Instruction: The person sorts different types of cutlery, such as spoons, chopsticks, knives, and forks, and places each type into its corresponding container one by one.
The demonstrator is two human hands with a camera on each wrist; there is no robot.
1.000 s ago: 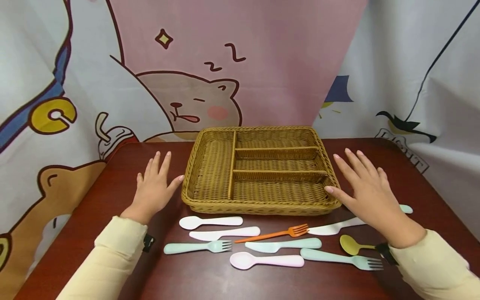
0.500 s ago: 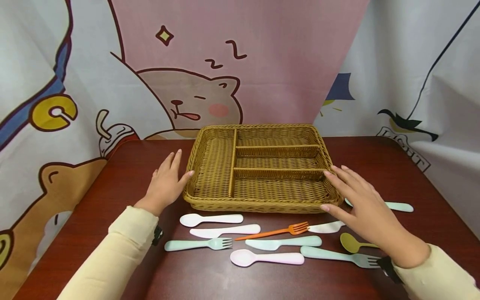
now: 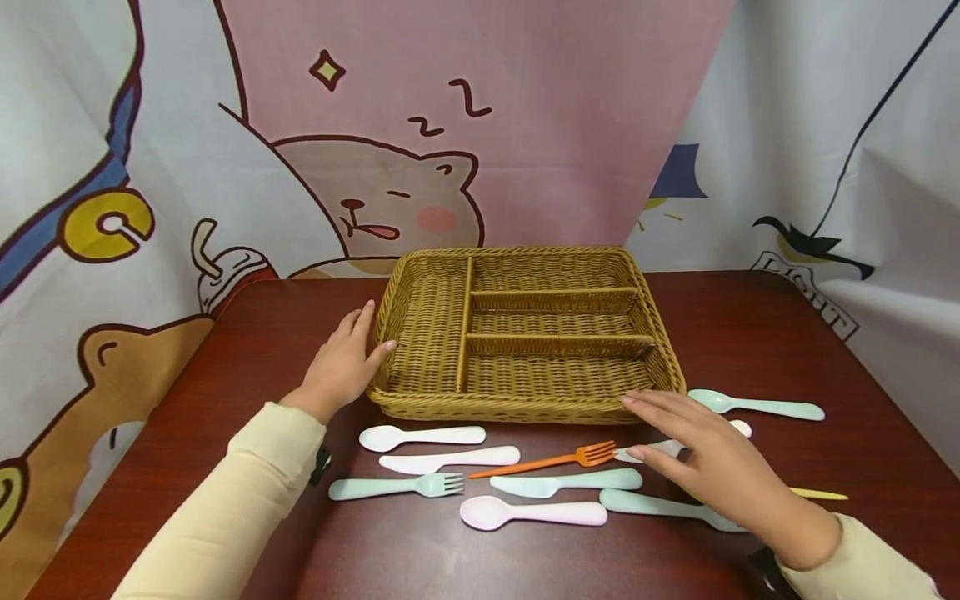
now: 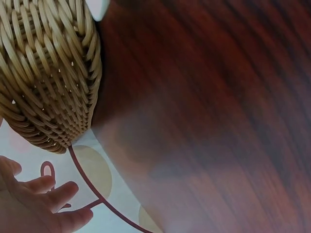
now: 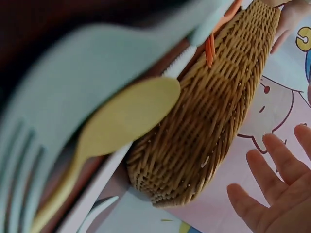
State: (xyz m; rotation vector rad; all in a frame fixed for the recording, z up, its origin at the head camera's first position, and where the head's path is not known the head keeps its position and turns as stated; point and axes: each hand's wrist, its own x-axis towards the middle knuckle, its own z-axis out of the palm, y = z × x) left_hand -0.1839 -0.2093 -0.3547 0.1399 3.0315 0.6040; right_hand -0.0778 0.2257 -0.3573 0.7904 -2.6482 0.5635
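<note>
A brown wicker cutlery basket (image 3: 517, 410) with several compartments rests on the table. My left hand (image 3: 341, 367) is at its left rim, fingers extended, thumb reaching over the edge. Lower down, my right hand (image 3: 712, 462) hovers by the front right corner with straight fingers, holding nothing. Under and around it lie a white knife (image 3: 666, 448), a mint fork (image 3: 660, 504) and a yellow spoon (image 5: 131, 114), whose bowl the hand hides in the head view. Farther right is a mint spoon (image 3: 772, 407).
In front of the basket lie a white spoon (image 3: 427, 436), a white knife (image 3: 457, 458), a mint fork (image 3: 397, 487), an orange fork (image 3: 547, 462), a mint knife (image 3: 570, 482) and a pink spoon (image 3: 532, 513). A printed curtain (image 3: 562, 125) hangs behind the dark red table (image 3: 420, 567).
My left hand has moved right, up to the basket's left rim. My right hand has come down and toward the left, from beside the basket to over the cutlery. The basket stays put.
</note>
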